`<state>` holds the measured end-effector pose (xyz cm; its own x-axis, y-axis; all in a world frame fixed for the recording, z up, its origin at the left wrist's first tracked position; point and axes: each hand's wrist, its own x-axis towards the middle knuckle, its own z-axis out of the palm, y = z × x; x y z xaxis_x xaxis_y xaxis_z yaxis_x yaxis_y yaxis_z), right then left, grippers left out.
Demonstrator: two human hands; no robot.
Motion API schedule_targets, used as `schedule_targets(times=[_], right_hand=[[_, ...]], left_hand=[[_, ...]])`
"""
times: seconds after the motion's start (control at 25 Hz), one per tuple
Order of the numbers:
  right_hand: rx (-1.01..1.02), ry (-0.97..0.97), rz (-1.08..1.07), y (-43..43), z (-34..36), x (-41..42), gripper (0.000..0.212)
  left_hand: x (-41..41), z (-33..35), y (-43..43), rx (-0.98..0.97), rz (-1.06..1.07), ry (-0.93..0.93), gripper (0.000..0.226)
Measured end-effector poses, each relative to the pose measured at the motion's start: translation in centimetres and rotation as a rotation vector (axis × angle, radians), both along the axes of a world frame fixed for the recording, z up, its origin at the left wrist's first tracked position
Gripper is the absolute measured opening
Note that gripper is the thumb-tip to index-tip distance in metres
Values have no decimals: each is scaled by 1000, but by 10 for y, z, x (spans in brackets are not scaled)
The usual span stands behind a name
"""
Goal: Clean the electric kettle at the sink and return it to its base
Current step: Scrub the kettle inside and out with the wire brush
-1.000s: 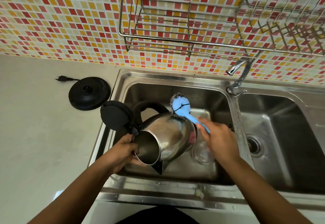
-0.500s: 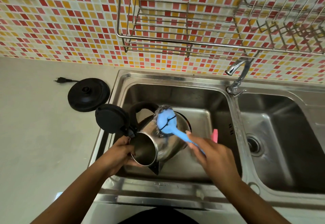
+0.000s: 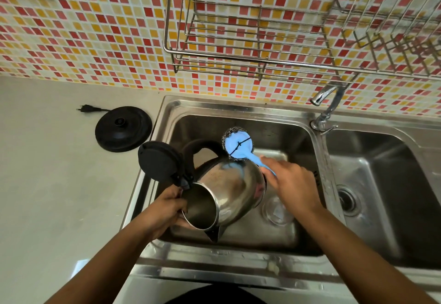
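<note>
Wire rack (image 3: pixel 253 58) over sink (image 3: pixel 238 107) (tap (image 3: pixel 321 95) right)

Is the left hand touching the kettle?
Touching. The head view shows the left hand gripping the kettle at its open rim.

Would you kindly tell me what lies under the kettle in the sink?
A clear glass shows on the sink floor by the kettle's bottom end. The floor directly beneath the kettle's body is covered.

- kettle (image 3: pixel 236 189) in my grip: polished steel, glossy, mirror-like
- lid (image 3: pixel 158 160): matt black plastic
- scrubber (image 3: pixel 238 147) I'm holding: smooth blue plastic, rough wire-wool rim
- base (image 3: pixel 123 128): black plastic, slight sheen
- sink (image 3: pixel 238 108): brushed steel
- counter (image 3: pixel 47 184): smooth, pale, matt
</note>
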<state>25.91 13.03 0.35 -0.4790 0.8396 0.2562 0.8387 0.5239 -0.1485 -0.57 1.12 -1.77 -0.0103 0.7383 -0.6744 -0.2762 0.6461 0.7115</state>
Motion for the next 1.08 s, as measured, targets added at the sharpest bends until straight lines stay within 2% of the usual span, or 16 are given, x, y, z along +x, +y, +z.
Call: schedule_targets(times=[0.2, 0.32, 0.44, 0.64, 0.84, 1.08], right_hand=[[-81, -130, -48, 17, 1, 1, 31], [86, -65, 55, 3, 1, -13, 28], [108, 0, 102, -13, -1, -11, 36], [48, -134, -81, 4, -8, 11, 31], [132, -91, -5, -10, -9, 11, 30], [130, -99, -60, -3, -13, 14, 28]], left_hand=[[4, 4, 1, 14, -23, -17, 39], [7, 3, 1, 10, -1, 7, 37], [7, -2, 0, 9, -1, 29, 39], [9, 0, -1, -8, -11, 7, 39], [9, -1, -1, 0, 10, 13, 41], [12, 6, -1, 19, -1, 23, 39]])
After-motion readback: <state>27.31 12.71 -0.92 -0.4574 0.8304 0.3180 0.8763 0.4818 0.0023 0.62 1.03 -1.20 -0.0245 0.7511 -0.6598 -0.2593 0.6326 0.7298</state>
